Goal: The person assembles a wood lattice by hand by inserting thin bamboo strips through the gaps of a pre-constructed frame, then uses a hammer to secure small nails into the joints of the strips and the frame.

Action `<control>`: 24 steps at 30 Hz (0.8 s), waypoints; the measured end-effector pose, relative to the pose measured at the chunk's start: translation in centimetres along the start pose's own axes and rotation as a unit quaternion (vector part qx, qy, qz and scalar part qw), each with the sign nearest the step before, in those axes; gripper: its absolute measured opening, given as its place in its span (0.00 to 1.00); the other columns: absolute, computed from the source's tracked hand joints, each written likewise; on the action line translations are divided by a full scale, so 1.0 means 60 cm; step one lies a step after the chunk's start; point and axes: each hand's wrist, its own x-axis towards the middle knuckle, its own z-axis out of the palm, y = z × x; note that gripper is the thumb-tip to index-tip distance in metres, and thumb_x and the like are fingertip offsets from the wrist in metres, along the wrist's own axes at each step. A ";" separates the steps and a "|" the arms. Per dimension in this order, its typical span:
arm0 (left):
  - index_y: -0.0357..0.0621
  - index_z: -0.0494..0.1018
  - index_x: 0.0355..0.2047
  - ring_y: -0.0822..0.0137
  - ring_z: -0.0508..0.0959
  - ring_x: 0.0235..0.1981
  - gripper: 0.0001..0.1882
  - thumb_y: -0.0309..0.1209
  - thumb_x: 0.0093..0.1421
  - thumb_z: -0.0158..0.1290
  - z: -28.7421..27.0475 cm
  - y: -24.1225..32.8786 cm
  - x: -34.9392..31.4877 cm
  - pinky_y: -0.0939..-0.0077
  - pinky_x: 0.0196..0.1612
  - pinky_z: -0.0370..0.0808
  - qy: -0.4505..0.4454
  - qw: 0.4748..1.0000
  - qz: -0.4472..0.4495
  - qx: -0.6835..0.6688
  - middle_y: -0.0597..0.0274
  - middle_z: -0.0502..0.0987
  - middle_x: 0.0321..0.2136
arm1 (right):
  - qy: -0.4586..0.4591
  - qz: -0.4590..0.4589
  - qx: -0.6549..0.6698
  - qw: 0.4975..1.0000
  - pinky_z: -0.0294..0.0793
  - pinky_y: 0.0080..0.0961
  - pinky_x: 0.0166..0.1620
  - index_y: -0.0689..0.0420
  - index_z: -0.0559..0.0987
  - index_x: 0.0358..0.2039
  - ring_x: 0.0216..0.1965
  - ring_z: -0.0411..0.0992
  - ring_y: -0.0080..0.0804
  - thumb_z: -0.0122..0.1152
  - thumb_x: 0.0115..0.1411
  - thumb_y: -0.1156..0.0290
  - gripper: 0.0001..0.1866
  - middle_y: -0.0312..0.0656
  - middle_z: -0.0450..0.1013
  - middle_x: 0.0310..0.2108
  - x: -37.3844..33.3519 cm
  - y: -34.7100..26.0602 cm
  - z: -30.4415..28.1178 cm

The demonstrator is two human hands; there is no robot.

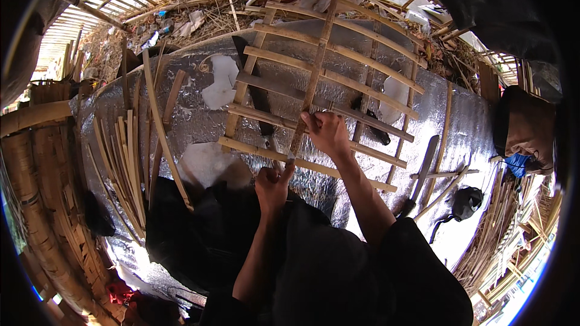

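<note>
A lattice of crossed bamboo strips (362, 92) lies tilted in front of me, several long slats crossing a few uprights. My right hand (329, 134) is closed on its middle upright, thumb and fingers pinching where a slat crosses. Lower down, my left hand (272, 188) is closed, its thumb against the bottom end of that same upright, at the nearest slat. The other fingers curl under, partly hidden. Just above the left hand, a narrow pale piece shows behind the slats; I cannot make out what it is.
A silvery foil sheet (471, 124) covers the ground. Loose bamboo strips (121, 163) lie at the left, beside larger bamboo pieces (45, 205). A dark flat blade-like tool (425, 172) and a small black pouch (466, 203) lie at the right. Dry straw and litter (175, 27) lie behind.
</note>
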 end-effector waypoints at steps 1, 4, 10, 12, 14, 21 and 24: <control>0.38 0.70 0.25 0.71 0.69 0.20 0.21 0.40 0.57 0.69 -0.005 -0.014 0.001 0.72 0.27 0.67 -0.018 0.998 -0.009 -0.054 0.64 0.72 0.20 | 0.003 -0.009 0.008 1.000 0.78 0.44 0.30 0.58 0.82 0.24 0.26 0.81 0.53 0.63 0.67 0.51 0.23 0.50 0.79 0.22 -0.001 -0.003 0.005; 0.40 0.69 0.26 0.76 0.68 0.18 0.14 0.32 0.61 0.64 -0.020 -0.034 0.002 0.77 0.22 0.64 -0.043 0.982 -0.033 -0.183 0.66 0.70 0.19 | 0.023 -0.027 -0.002 0.999 0.78 0.44 0.28 0.58 0.82 0.24 0.25 0.80 0.54 0.63 0.67 0.52 0.23 0.50 0.78 0.20 -0.008 -0.010 0.013; 0.37 0.72 0.32 0.72 0.71 0.20 0.11 0.29 0.60 0.63 -0.043 -0.043 -0.005 0.74 0.26 0.69 0.002 0.989 -0.018 -0.147 0.62 0.74 0.23 | 0.027 -0.040 -0.004 0.999 0.77 0.44 0.27 0.58 0.82 0.23 0.23 0.79 0.54 0.63 0.67 0.53 0.23 0.51 0.76 0.18 -0.005 -0.001 0.011; 0.37 0.73 0.33 0.69 0.73 0.23 0.12 0.30 0.58 0.65 -0.036 -0.041 -0.007 0.72 0.29 0.71 0.042 0.995 0.060 -0.071 0.60 0.76 0.27 | 0.020 -0.038 0.002 0.999 0.77 0.44 0.28 0.58 0.82 0.23 0.23 0.79 0.54 0.63 0.67 0.52 0.23 0.51 0.76 0.18 -0.004 0.000 0.011; 0.38 0.74 0.35 0.66 0.74 0.26 0.14 0.30 0.56 0.67 -0.027 -0.031 -0.008 0.69 0.32 0.72 0.065 0.989 0.129 -0.009 0.60 0.77 0.30 | 0.013 -0.034 0.014 0.999 0.77 0.44 0.28 0.58 0.82 0.23 0.23 0.80 0.54 0.63 0.67 0.52 0.23 0.51 0.76 0.18 -0.004 -0.002 0.008; 0.41 0.74 0.38 0.61 0.74 0.31 0.15 0.29 0.54 0.68 -0.010 0.010 -0.009 0.65 0.37 0.72 0.064 0.954 0.276 0.094 0.61 0.75 0.32 | -0.007 0.002 0.002 1.000 0.79 0.47 0.31 0.57 0.83 0.24 0.26 0.81 0.55 0.61 0.67 0.49 0.24 0.50 0.77 0.19 -0.002 -0.005 0.005; 0.43 0.76 0.40 0.60 0.74 0.33 0.14 0.25 0.54 0.67 -0.002 0.031 -0.010 0.62 0.40 0.73 0.082 0.928 0.342 0.124 0.61 0.74 0.34 | -0.001 -0.003 0.010 1.000 0.80 0.47 0.32 0.56 0.84 0.25 0.27 0.81 0.56 0.61 0.67 0.49 0.23 0.51 0.78 0.20 -0.005 -0.003 0.002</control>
